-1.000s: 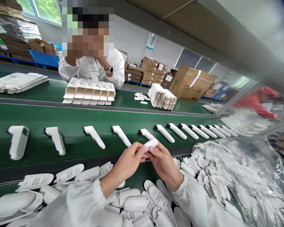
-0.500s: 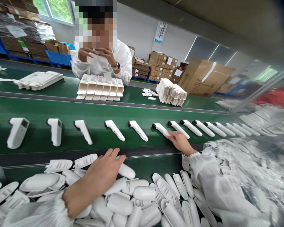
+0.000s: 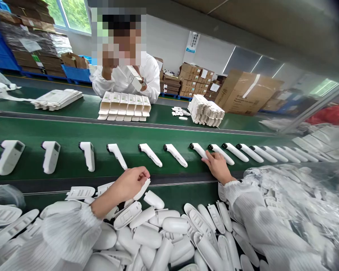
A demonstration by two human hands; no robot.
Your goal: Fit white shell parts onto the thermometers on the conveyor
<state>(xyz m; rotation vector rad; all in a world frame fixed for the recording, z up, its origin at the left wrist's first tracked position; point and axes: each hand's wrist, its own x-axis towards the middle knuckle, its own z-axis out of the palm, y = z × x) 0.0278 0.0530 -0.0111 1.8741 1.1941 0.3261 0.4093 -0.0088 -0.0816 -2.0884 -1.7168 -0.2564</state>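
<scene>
My left hand [image 3: 132,184] is closed on a white battery cover [image 3: 142,189], pinched in the fingertips over the belt's near edge. Beneath it lies a heap of loose white battery covers [image 3: 175,225], some showing ribbed inner faces. On the green belt, my right hand [image 3: 219,167] has its fingers on the handle of a white infrared thermometer [image 3: 198,148] with a black tip. Part of that handle is hidden by the fingers. Another thermometer [image 3: 175,155] lies just to its left, within a long row of similar ones.
Across the belt [image 3: 73,128] a person in white [image 3: 149,71] holds a small box. Standing open cartons [image 3: 124,105], flat cartons [image 3: 58,98] and a carton stack [image 3: 205,111] are on the far ledge. Clear plastic bags [image 3: 293,203] lie at the right.
My left hand has lifted from the heap with a battery cover in its fingers. My right hand remains at the thermometer. The person opposite now holds a box up.
</scene>
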